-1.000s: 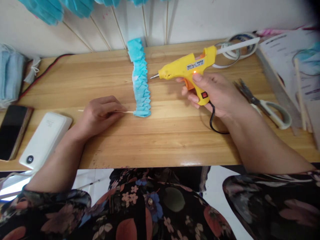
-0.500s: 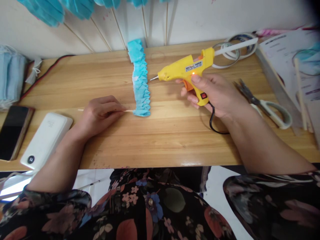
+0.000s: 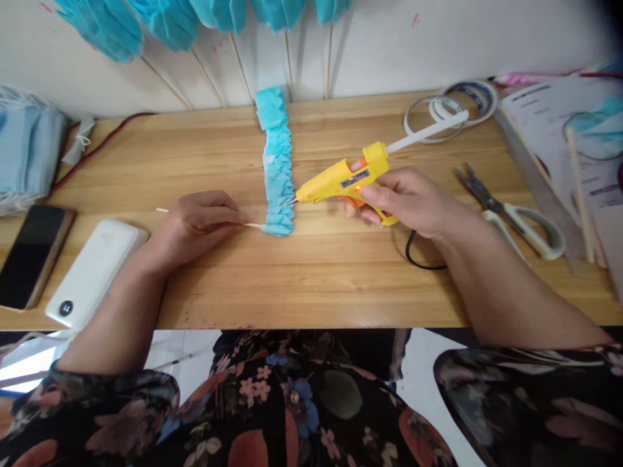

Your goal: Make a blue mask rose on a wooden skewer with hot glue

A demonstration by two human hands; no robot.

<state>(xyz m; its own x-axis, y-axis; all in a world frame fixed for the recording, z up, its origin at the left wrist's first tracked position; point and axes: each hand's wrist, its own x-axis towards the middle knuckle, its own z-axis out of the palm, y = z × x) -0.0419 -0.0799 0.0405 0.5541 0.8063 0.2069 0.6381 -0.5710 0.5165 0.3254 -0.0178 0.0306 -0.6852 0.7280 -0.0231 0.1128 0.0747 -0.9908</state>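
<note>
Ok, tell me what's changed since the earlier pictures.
The right hand has brought the yellow glue gun nearer the person, so its metal nozzle, earlier beside the middle of the pleated blue strip, is now at its lower part; contact is unclear. Nothing was taken up or let go. The left hand still holds the thin stick at the strip's near end.

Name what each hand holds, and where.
Left hand: a thin stick, near the blue strip. Right hand: a yellow glue gun, by its handle.

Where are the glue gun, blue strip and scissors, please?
Glue gun (image 3: pixel 331 184): head view, on its yellow body.
Blue strip (image 3: pixel 279 163): head view, on its pleated middle.
Scissors (image 3: pixel 494 205): head view, near the pivot.
</note>
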